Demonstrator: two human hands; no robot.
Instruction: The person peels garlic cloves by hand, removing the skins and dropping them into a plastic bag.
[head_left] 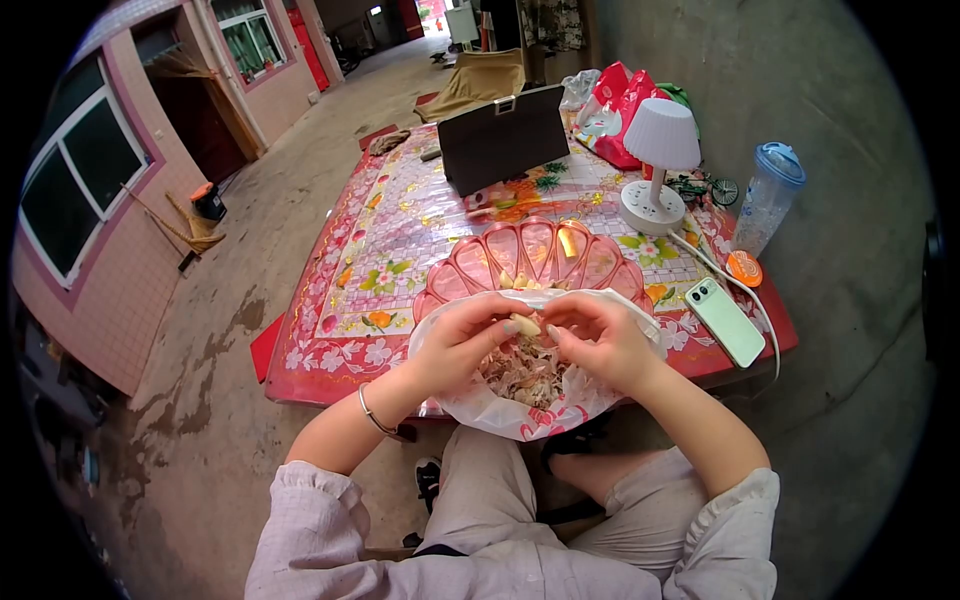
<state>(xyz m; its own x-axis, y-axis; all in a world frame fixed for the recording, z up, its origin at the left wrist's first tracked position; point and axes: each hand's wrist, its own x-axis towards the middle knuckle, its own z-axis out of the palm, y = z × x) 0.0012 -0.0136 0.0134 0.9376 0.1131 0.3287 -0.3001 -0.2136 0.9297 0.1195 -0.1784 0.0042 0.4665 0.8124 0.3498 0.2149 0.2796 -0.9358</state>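
Observation:
A pale garlic clove [525, 325] sits pinched between the thumb and fingers of my left hand [468, 335]. At the clove's right end, my right hand [603, 338] has its thumb and fingertips pressed together against it. Both hands are over a white plastic bag [480, 412] spread open like a bowl at the table edge. Papery garlic skins [535, 378] fill the bag's middle. Just behind it, a pink translucent scalloped tray [460, 270] holds several pale cloves [520, 283] near its front. A yellowish piece [568, 243] lies farther back in the tray.
A dark tablet case [505, 138] stands at the back of the flower-patterned table [350, 290]. On the right are a white lamp [660, 150], a blue-lidded bottle [770, 195], a light green phone [725, 322] and a white cable [768, 325]. Red bags [620, 110] lie behind the lamp.

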